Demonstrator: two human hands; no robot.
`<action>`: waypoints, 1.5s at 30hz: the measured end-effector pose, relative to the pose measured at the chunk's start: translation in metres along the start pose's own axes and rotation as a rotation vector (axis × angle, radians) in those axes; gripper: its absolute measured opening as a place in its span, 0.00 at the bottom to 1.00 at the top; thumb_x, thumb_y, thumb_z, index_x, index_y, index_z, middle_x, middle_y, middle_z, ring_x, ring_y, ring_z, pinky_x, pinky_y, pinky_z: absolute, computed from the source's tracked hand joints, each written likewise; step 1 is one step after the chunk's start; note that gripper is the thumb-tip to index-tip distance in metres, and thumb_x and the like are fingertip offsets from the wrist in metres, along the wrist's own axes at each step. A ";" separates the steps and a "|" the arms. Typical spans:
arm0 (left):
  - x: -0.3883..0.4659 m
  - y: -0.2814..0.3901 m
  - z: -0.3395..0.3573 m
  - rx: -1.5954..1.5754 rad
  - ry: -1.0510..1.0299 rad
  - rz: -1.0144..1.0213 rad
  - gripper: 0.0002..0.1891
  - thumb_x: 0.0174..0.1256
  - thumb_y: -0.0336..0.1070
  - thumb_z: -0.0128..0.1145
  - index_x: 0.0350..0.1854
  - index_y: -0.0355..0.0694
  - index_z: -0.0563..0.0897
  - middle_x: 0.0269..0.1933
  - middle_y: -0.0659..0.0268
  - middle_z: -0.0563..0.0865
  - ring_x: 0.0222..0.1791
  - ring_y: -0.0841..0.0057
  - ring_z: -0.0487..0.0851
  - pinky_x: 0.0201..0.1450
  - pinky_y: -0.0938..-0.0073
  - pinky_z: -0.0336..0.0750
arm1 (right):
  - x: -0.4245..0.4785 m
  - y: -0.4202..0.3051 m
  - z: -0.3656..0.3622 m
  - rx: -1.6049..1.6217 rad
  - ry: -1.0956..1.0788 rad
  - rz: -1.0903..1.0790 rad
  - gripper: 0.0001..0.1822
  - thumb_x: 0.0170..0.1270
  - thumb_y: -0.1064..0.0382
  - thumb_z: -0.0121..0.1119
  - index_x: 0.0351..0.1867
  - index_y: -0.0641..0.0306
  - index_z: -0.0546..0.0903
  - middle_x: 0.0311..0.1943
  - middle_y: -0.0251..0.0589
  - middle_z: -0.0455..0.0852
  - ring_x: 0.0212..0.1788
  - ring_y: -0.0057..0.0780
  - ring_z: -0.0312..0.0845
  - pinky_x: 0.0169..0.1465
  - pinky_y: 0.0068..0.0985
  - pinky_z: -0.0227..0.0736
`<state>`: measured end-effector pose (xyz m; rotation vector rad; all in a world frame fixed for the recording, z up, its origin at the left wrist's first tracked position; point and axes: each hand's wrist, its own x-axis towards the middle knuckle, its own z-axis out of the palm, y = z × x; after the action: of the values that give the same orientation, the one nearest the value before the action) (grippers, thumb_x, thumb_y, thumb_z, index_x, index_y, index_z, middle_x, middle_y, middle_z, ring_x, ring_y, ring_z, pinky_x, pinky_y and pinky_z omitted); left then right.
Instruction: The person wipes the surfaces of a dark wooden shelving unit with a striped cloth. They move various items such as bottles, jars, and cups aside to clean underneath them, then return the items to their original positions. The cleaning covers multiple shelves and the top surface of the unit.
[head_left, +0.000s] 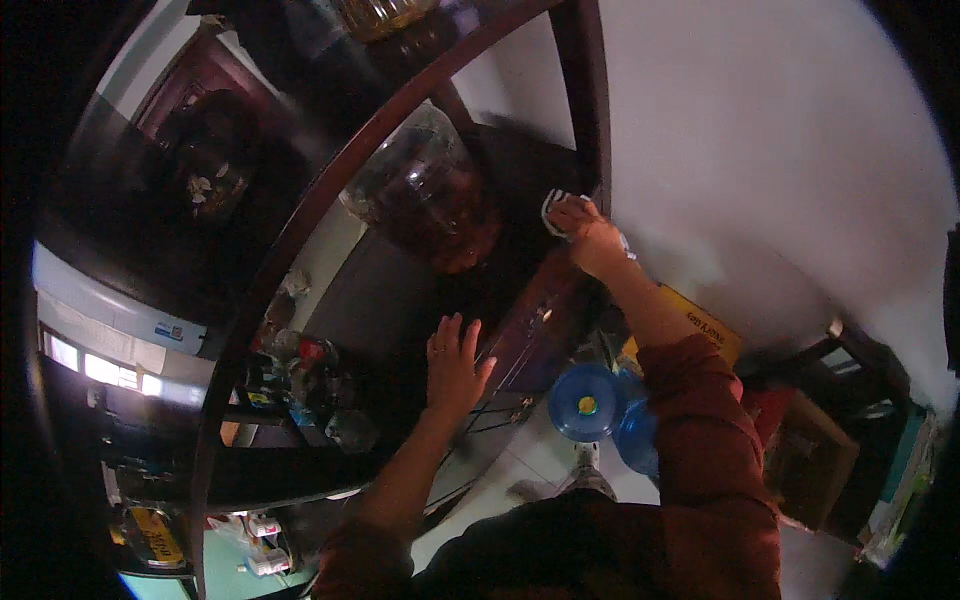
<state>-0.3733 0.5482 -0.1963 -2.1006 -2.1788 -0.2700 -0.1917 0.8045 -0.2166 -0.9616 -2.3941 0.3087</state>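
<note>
My right hand (596, 238) holds a black-and-white striped cloth (553, 208) against the right end of a dark wooden cabinet shelf (517, 169), close to an upright post (589, 97). My left hand (456, 364) is at the shelf's front edge, palm down with its fingers a little apart and nothing in it. Whether it presses on the wood is hard to tell. Behind both hands stands a large clear jar (424, 187) with dark reddish contents. Below the right hand is a dark reddish drawer front (544, 315) with a small knob.
Blue water-cooler bottles (585, 403) stand on the tiled floor near my shoe. A yellow box (701, 322) and a brown cardboard box (814, 457) are at the right. Several small jars (304, 367) crowd the shelf's left part. A curved wooden frame (322, 180) arches above.
</note>
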 end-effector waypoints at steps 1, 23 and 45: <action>0.002 0.000 0.001 0.023 -0.005 0.005 0.34 0.57 0.46 0.59 0.65 0.42 0.62 0.66 0.50 0.60 0.68 0.51 0.56 0.65 0.48 0.54 | 0.004 0.009 0.000 -0.020 -0.002 0.007 0.33 0.44 0.75 0.54 0.57 0.46 0.74 0.61 0.24 0.69 0.66 0.31 0.58 0.60 0.30 0.68; 0.006 0.002 -0.003 0.077 -0.144 -0.061 0.32 0.52 0.45 0.61 0.60 0.39 0.67 0.64 0.46 0.62 0.66 0.49 0.58 0.63 0.43 0.55 | 0.137 0.007 0.053 -0.295 -0.016 0.025 0.11 0.55 0.65 0.53 0.37 0.67 0.81 0.42 0.47 0.81 0.51 0.40 0.74 0.49 0.33 0.75; 0.016 0.004 -0.018 0.056 -0.293 -0.052 0.30 0.55 0.46 0.61 0.59 0.37 0.69 0.62 0.43 0.65 0.65 0.47 0.60 0.62 0.45 0.56 | 0.307 0.003 0.179 0.050 0.356 0.060 0.11 0.54 0.64 0.54 0.35 0.63 0.84 0.37 0.47 0.84 0.44 0.42 0.79 0.46 0.37 0.76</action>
<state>-0.3713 0.5609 -0.1752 -2.1727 -2.3666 0.1020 -0.4752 1.0178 -0.2450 -0.9760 -2.0297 0.1984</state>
